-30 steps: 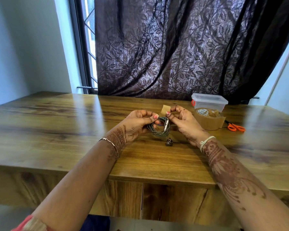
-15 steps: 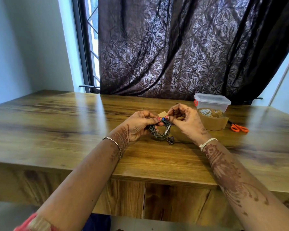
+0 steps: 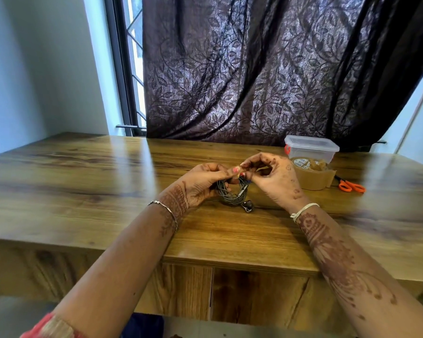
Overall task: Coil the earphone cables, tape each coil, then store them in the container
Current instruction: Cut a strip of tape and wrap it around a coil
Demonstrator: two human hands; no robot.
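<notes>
A grey coiled earphone cable (image 3: 231,195) stands on edge on the wooden table (image 3: 83,181), its dark earbuds (image 3: 247,206) resting on the wood below it. My left hand (image 3: 203,182) grips the coil's top left, thumb pressed over it. My right hand (image 3: 271,175) pinches the top of the coil with curled fingers, where a small piece of brown tape is mostly hidden between the fingertips. A clear lidded container (image 3: 311,148) sits at the back right, with a roll of brown tape (image 3: 311,175) in front of it.
Orange-handled scissors (image 3: 351,186) lie right of the tape roll. A dark patterned curtain (image 3: 279,69) hangs behind the table, and a window (image 3: 130,69) is at the back left. The table's front edge runs just under my forearms.
The tape piece that stood up behind the coil is now down at the coil's top under my fingertips. Both hands have closed in together over the coil.
</notes>
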